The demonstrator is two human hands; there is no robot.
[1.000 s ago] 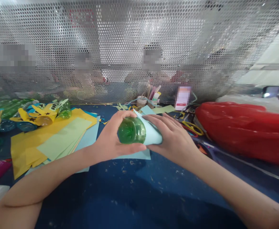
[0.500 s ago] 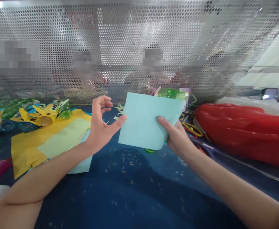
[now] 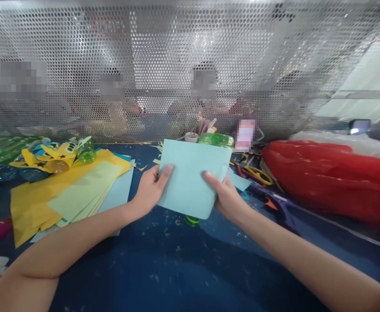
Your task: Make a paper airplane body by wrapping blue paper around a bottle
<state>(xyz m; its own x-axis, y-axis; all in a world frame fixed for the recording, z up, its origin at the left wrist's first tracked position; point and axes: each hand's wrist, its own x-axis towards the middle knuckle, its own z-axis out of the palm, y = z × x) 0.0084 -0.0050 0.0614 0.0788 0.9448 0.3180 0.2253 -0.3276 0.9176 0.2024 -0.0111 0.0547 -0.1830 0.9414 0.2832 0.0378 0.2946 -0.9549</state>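
Note:
A light blue sheet of paper (image 3: 190, 177) is held up over the dark blue table, its face toward me. My left hand (image 3: 151, 187) grips its left edge, thumb in front and fingers behind. At the right edge my right hand (image 3: 226, 194) pinches it the same way, with the fingers mostly hidden behind. Behind the sheet's top edge shows a green plastic bottle (image 3: 217, 139). A small green piece (image 3: 192, 221) peeks out under the lower edge.
Yellow paper (image 3: 24, 208) and pale green sheets (image 3: 86, 190) lie at left, by a yellow paper cutout (image 3: 58, 158). Scissors with yellow handles (image 3: 258, 174) and a red plastic bag (image 3: 323, 182) are at right. A perforated metal screen (image 3: 164, 56) stands behind.
My left hand, apart from the sheet earlier, has closed on its left edge. The paper and my right hand have shifted left and slightly down.

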